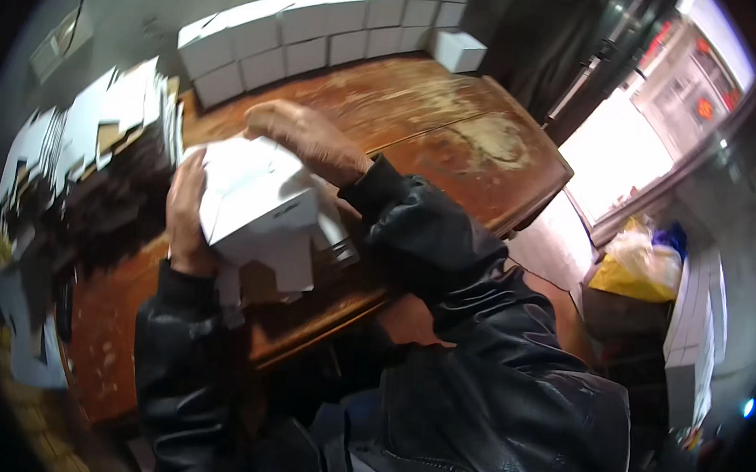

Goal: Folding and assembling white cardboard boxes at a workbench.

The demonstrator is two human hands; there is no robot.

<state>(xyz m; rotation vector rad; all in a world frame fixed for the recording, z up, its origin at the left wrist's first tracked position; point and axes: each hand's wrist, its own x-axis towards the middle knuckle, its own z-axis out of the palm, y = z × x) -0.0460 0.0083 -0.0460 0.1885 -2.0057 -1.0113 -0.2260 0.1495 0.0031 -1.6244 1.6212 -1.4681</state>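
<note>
A white cardboard box is between my two hands over the wooden table. Its loose flaps hang toward the table's front edge. My left hand is closed along the box's left side, fingers pointing away from me. From the right, my right hand reaches over the far side of the box, its bent fingers at the far top edge. The undersides of the fingers are hidden by the hand and the box.
Small white boxes stand stacked in a row along the back of the worn wooden table. One white box sits at the row's right end. Flat white card pieces are piled on the left. Bags lie at right by the doorway.
</note>
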